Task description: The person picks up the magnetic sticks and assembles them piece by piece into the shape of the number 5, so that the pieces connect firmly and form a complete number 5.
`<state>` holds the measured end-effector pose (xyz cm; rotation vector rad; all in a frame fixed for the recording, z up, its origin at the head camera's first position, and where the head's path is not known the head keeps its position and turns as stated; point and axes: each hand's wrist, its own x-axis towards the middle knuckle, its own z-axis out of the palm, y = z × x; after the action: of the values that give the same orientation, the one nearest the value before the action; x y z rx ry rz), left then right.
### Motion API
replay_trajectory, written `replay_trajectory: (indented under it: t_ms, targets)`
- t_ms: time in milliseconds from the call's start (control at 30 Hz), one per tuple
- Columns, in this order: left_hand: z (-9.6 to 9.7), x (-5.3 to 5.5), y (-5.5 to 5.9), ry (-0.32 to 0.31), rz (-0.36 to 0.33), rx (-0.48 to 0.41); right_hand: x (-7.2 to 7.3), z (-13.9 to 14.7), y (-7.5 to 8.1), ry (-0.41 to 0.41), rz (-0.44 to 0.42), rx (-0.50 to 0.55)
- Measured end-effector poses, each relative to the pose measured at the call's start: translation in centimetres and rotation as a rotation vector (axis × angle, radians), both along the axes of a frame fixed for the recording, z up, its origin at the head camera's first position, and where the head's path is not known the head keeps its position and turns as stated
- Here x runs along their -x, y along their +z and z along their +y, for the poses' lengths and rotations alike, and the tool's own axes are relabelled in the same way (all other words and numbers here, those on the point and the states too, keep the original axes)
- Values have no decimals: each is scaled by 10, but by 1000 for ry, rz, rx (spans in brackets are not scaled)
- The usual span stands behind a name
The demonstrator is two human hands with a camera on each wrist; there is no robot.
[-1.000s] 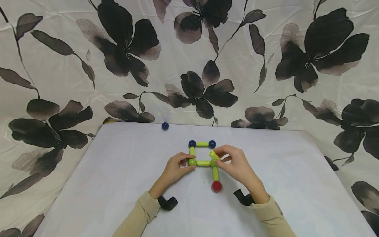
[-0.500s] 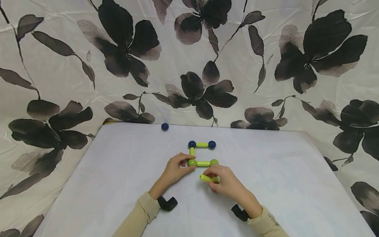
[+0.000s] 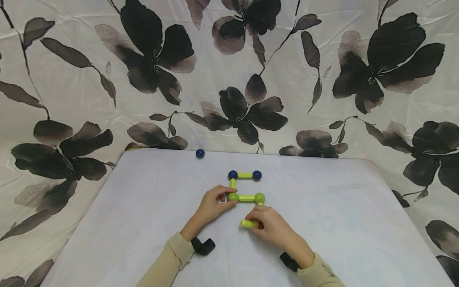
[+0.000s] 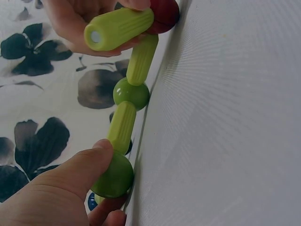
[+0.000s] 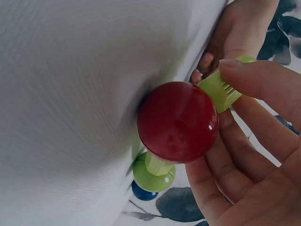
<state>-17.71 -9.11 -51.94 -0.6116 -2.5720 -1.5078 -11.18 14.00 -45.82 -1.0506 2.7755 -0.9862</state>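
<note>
My left hand (image 3: 213,202) pinches the green ball (image 4: 114,175) at the near-left corner of a construction of magnetic rods and balls. From that ball a yellow-green rod (image 3: 246,198) runs right to a second green ball (image 3: 259,197). Another rod (image 4: 142,59) leads from there toward me to a red ball (image 5: 178,122). My right hand (image 3: 276,227) pinches a loose-ended magnetic rod (image 3: 249,224) between thumb and fingers. Its one end meets the red ball, while the other points left with a silvery tip showing. In the head view my right fingers mostly cover the red ball.
Behind my left hand, a rod (image 3: 232,183) goes back to a blue ball (image 3: 232,174), joined by a further rod (image 3: 245,175) to another blue ball (image 3: 256,175). A single blue ball (image 3: 200,153) lies at the white table's (image 3: 143,187) far edge. Floral cloth (image 3: 201,59) hangs behind.
My right hand has brought its rod from the right green ball toward me to the red ball, the rod now pointing left. The left hand keeps its place on the green ball.
</note>
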Motion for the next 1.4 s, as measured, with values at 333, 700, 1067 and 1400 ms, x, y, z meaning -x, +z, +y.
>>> replay_trajectory:
  t_ms: [333,700,1067,1400]
  targets:
    - [1,-1,1,-5,-13,0,0,1,-5,11,56,-29]
    - [1,0,0,-2,-36,3,0,3,-9,-3,78,-74]
    - [1,0,1,2,-21,6,1,10,4,-55,22,-51]
    - [1,1,0,5,-44,9,11,30,19,-174,-189,-130]
